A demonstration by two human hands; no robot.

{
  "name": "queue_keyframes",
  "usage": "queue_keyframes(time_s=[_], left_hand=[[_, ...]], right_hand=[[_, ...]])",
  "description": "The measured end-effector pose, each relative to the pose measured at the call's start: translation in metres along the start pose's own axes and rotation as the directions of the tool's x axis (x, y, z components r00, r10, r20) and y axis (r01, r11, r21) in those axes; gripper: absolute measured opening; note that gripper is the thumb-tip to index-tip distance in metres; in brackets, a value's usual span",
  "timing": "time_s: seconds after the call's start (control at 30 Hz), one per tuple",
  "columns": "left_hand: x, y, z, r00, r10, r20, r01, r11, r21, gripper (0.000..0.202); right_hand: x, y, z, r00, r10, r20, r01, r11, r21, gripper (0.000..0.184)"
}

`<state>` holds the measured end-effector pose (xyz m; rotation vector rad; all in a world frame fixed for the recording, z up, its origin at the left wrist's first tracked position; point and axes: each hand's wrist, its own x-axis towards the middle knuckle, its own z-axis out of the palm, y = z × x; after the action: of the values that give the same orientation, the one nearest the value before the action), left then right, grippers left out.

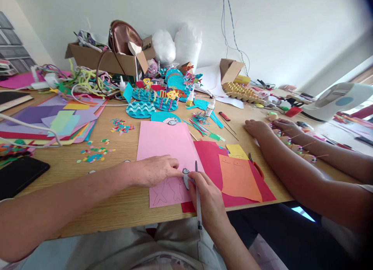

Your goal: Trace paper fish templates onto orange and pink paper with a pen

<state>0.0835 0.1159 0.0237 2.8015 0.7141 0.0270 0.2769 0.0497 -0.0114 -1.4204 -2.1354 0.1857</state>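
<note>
A pink sheet of paper [167, 143] lies in front of me, with pencil-like fish outlines drawn near its lower edge. On it sits a small grey paper fish cutout [185, 178]. My left hand [154, 171] rests over the sheet, its index finger stretched out to the cutout's left edge and the other fingers loosely bent. In my right hand [208, 198] is a pen [198, 200], upright between the fingers with its tip pointing away from me. The right fingertips touch the cutout's right side, and part of it is hidden behind them.
Red paper [204, 151] and an orange sheet [239, 175] lie to the right, near orange-handled scissors [258, 169]. A co-worker's arms [291, 153] reach in from the right. Confetti [96, 151], a black phone [21, 175] and coloured paper stacks [26, 120] are left. Glue bottles [210, 107] stand behind.
</note>
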Motion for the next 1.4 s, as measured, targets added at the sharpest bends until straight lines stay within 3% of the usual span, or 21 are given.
queue_keyframes(time_s=[0.37, 0.57, 0.73, 0.9, 1.13, 1.4], left_hand=[[0.001, 0.002, 0.000, 1.000, -0.002, 0.021, 0.000, 0.999, 0.051, 0.031], [0.001, 0.003, 0.000, 0.999, 0.001, 0.037, -0.004, 0.997, 0.083, 0.028], [0.001, 0.003, -0.001, 1.000, 0.011, 0.023, -0.012, 0.997, 0.079, 0.028], [0.003, -0.002, -0.002, 0.999, 0.025, 0.021, -0.025, 1.000, -0.020, 0.037], [0.003, -0.018, -0.005, 0.999, -0.021, 0.028, 0.030, 0.941, -0.338, 0.059], [0.003, -0.023, -0.005, 0.996, -0.070, 0.055, 0.087, 0.899, -0.429, 0.059]], right_hand=[[0.000, -0.001, -0.009, 0.995, -0.004, 0.101, 0.002, 1.000, 0.019, 0.013], [-0.005, 0.007, -0.020, 0.987, -0.016, 0.162, -0.007, 0.990, 0.140, 0.021], [-0.010, 0.012, -0.020, 0.982, -0.032, 0.184, 0.008, 0.992, 0.127, 0.026], [-0.009, 0.011, -0.020, 0.982, -0.044, 0.185, 0.023, 0.993, 0.118, 0.023], [-0.006, 0.009, -0.020, 0.982, -0.030, 0.189, 0.007, 0.993, 0.120, 0.024], [-0.006, 0.002, -0.022, 0.983, -0.014, 0.186, -0.003, 0.996, 0.088, 0.022]])
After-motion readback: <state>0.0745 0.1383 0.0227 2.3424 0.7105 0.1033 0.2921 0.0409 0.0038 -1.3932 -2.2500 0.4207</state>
